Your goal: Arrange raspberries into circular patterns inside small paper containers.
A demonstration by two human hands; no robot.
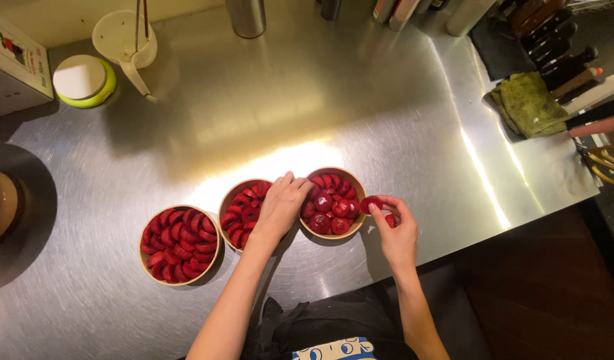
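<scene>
Three round bowls of red fruit slices, lower centre of steel desk (400,133). Left hand (280,207) rests open on rim of right bowl (334,202). Right hand (395,230) pinches slice (370,204) at same bowl's edge. Filling step; next likely needs slice tucked into gap.

Kitchen: steel counter (360,87), knives (567,60).
</scene>
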